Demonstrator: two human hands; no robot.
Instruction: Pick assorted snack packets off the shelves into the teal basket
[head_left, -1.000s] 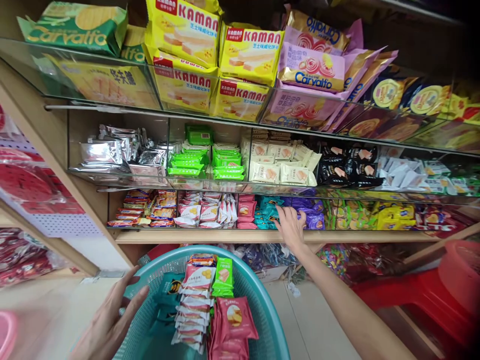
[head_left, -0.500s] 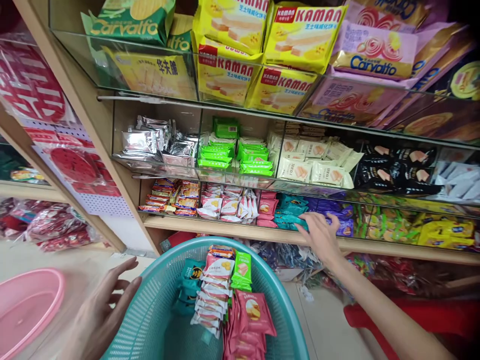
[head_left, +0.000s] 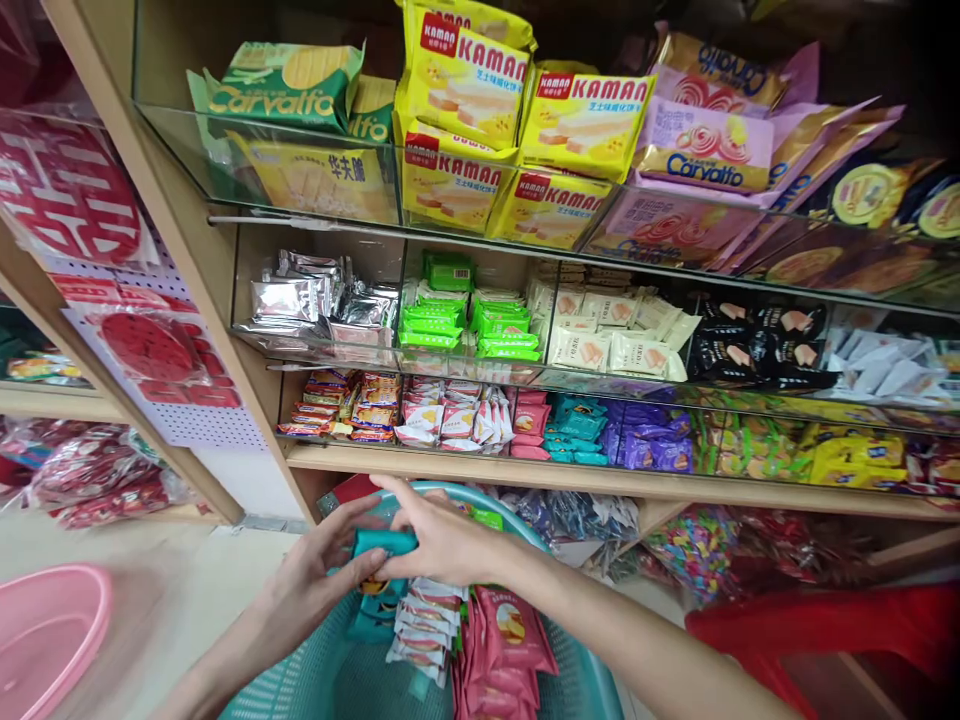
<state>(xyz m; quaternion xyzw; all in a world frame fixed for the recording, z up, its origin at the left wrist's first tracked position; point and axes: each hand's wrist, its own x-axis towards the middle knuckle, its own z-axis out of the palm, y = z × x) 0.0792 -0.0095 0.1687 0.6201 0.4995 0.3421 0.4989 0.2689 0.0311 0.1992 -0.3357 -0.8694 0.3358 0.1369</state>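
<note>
My left hand (head_left: 319, 560) and my right hand (head_left: 442, 535) meet above the teal mesh basket (head_left: 352, 690). Both are closed on teal snack packets (head_left: 385, 543), their fingers partly hiding them. How many packets are between the hands I cannot tell. Inside the basket, more teal packets (head_left: 373, 612) lie just below my hands. Beside those runs a row of white-and-pink packets (head_left: 426, 625), then a stack of dark pink packets (head_left: 510, 640). A bit of a green packet (head_left: 489, 518) shows behind my right wrist.
The bottom shelf holds teal packets (head_left: 577, 430), purple packets (head_left: 658, 440) and other snacks behind a clear front. Larger yellow wafer packs (head_left: 585, 120) sit higher up. A pink basin (head_left: 52, 640) stands on the floor at left, a red stool (head_left: 825, 640) at right.
My right hand has moved from the teal packets on the bottom shelf down and left over the basket. My left hand has come right to meet it, and teal packets now show between them.
</note>
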